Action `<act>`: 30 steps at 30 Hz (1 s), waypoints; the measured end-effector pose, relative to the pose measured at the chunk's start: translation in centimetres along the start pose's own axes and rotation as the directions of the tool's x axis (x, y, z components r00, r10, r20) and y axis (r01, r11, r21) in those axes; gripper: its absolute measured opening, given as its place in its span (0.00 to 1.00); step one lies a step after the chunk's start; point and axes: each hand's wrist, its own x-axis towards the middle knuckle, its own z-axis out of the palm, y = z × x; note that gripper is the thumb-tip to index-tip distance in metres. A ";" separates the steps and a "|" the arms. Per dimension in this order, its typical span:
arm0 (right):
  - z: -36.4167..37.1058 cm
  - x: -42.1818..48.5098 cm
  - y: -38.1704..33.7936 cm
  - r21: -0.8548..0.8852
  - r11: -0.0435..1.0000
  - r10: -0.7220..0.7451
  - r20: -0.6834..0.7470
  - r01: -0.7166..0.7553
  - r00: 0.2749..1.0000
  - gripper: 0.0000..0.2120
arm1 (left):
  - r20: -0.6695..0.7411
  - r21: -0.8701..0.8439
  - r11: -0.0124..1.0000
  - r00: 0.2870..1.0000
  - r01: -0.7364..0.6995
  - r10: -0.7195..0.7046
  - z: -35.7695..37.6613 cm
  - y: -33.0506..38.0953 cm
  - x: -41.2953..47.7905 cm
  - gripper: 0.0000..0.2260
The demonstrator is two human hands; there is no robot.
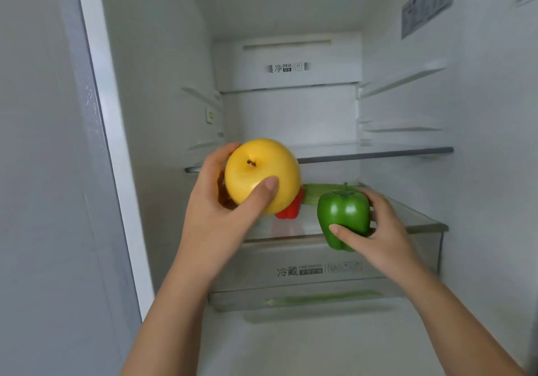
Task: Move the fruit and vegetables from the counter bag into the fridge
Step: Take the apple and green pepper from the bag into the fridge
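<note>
I face the open fridge. My left hand [215,209] grips a big yellow apple [259,169], thumb across its front, held up before the lower glass shelf [291,227]. My right hand [375,230] holds a green bell pepper [343,215] upright over that shelf's front edge, fingers behind it and thumb on its front. Behind the apple a red pepper [291,208] lies on the shelf, mostly hidden. A pale green vegetable [317,192] lies further back. The counter bag is out of sight.
An upper glass shelf [375,153] spans the fridge above my hands. Below the lower shelf is a clear drawer [305,271] with printed labels and something green showing through it. The fridge's left wall and frame [116,142] stand close to my left arm.
</note>
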 end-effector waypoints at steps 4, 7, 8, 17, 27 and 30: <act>0.1 2.7 0.8 -0.038 0.999 -0.019 0.039 0.020 0.999 0.39 | -0.003 0.048 0.999 1.000 -0.022 0.022 0.3 0.3 2.5 0.24; -0.1 4.4 1.8 -0.013 1.000 -0.025 0.069 0.026 0.997 0.39 | 0.020 0.055 0.998 1.000 0.005 -0.006 1.2 0.5 4.6 0.24; -0.1 5.1 2.3 -0.006 1.000 -0.015 0.088 0.016 0.996 0.39 | 0.039 0.051 0.999 0.999 0.017 -0.019 1.5 0.7 5.4 0.23; 0.7 9.9 4.9 0.033 0.997 0.060 0.253 -0.071 0.965 0.39 | 0.278 0.130 0.951 0.911 0.279 -0.305 3.5 -1.0 14.1 0.21; 2.3 11.5 6.4 0.158 0.980 0.062 0.348 -0.124 0.935 0.35 | 0.373 0.350 0.880 0.813 0.323 -0.447 5.7 -5.6 19.3 0.25; 2.5 11.5 6.7 0.167 0.979 0.052 0.360 -0.120 0.931 0.37 | 0.372 0.352 0.877 0.810 0.327 -0.452 6.1 -6.8 19.6 0.19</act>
